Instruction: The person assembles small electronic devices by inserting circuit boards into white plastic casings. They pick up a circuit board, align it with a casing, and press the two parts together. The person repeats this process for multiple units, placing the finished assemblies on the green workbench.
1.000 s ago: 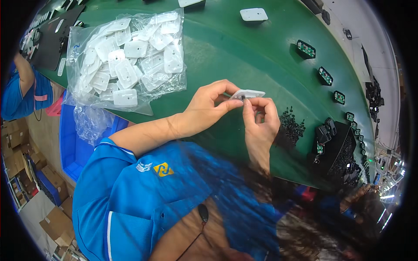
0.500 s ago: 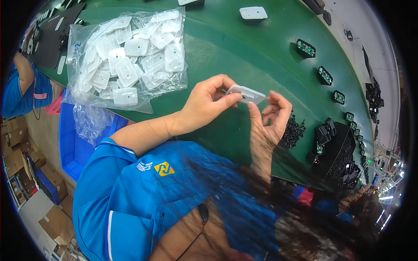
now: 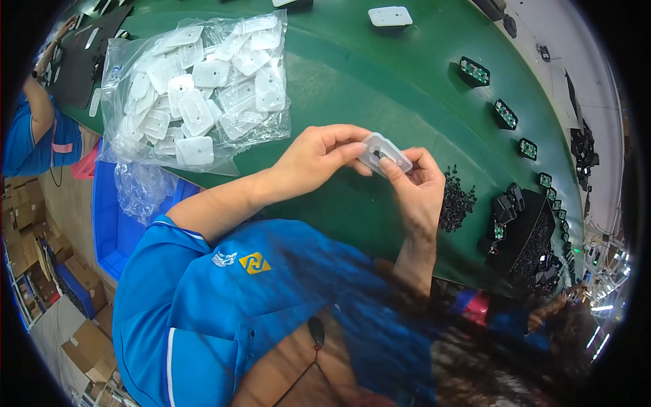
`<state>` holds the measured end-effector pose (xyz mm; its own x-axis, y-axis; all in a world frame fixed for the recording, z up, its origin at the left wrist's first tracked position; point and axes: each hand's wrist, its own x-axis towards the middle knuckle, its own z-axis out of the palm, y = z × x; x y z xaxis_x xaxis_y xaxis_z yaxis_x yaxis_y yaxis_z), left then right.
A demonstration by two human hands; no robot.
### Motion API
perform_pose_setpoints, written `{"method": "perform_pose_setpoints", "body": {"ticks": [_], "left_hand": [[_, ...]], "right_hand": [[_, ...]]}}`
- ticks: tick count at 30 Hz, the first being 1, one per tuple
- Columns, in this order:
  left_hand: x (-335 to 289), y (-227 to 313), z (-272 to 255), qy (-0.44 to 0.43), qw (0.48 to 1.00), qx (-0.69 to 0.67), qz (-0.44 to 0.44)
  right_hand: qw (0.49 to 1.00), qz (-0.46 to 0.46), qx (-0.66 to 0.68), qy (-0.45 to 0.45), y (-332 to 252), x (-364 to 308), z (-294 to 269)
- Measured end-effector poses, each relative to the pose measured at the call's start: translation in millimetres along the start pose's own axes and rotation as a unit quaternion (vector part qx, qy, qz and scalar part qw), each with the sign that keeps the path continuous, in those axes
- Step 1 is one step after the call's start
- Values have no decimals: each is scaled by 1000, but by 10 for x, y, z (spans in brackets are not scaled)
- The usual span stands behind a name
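Between both hands, over the green table, is a white plastic cover (image 3: 384, 148), a rounded rectangle with a small dark part near its middle. My left hand (image 3: 324, 157) pinches its left end between thumb and fingers. My right hand (image 3: 418, 186) grips the right end, its thumb pressed on the face of the cover beside the dark part. To the left lies a clear plastic bag (image 3: 230, 146) with many similar white covers (image 3: 197, 112). Right of my right hand is a heap of small black parts (image 3: 458, 198).
Black housings with green circuit boards (image 3: 474, 72) run in a curved row along the right of the green table (image 3: 339, 74). A white-topped housing (image 3: 390, 16) stands at the far side. A blue bin (image 3: 112, 230) is below the left edge; another person's arm (image 3: 41, 108) shows far left.
My right hand has moved in and its thumb now presses on the cover. The cover has tilted so its face shows more. At far left the other person's hand has come into view.
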<state>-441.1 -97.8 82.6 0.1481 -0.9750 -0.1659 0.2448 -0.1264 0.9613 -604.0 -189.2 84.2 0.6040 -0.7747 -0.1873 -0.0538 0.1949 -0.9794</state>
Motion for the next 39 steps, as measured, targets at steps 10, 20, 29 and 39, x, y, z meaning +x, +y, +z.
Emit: {"method": "perform_pose_setpoints", "body": {"ticks": [10,20,29,39], "left_hand": [[501,5,-324,69,939,332,51],[606,-39,-283,-13,796,590,134],[556,145,-105,93,975,135,153],[216,256,-57,-70,995,-39,65]], "right_hand": [[929,-207,-263,158,10,883,-566],[722,-284,-608,170,0,2236,-1431],[770,-424,-463,114,-309,939,-306],[882,-377,-283,20,-496,61,-39]]}}
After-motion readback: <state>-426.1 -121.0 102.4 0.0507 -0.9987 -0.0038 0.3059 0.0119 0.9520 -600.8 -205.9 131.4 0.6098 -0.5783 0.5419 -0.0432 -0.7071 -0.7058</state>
